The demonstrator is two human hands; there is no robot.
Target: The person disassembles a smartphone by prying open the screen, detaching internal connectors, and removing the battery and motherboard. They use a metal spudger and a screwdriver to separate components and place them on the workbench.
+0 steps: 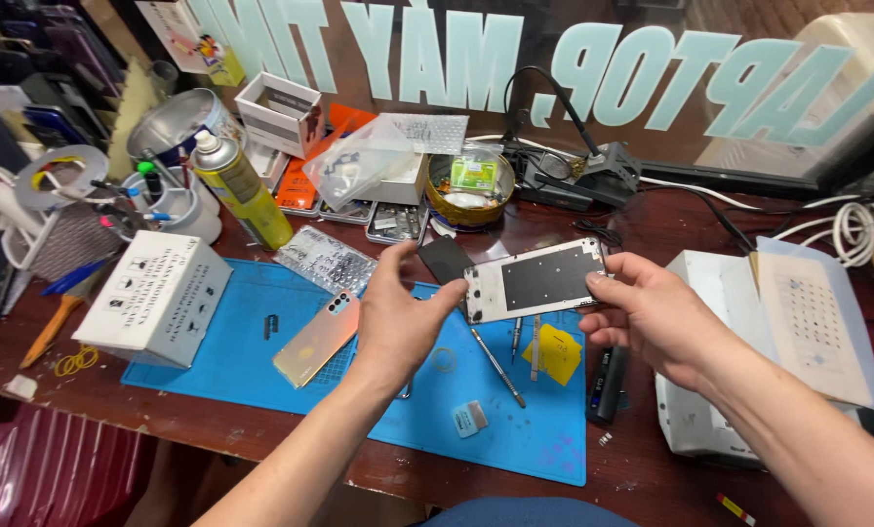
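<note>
Both my hands hold a white phone frame with a dark inner plate, lifted above the blue work mat. My left hand pinches its left end and my right hand grips its right end. A dark square piece shows just behind my left fingers. A phone back cover with a pink-gold sheen lies on the mat left of my left hand. Screwdrivers and tweezers and a yellow pick lie on the mat under the frame.
A white box stands at the mat's left edge, with a yellow spray can and a cup of tools behind. A gold round tin, parts trays and a soldering stand sit at the back. A white device is at right.
</note>
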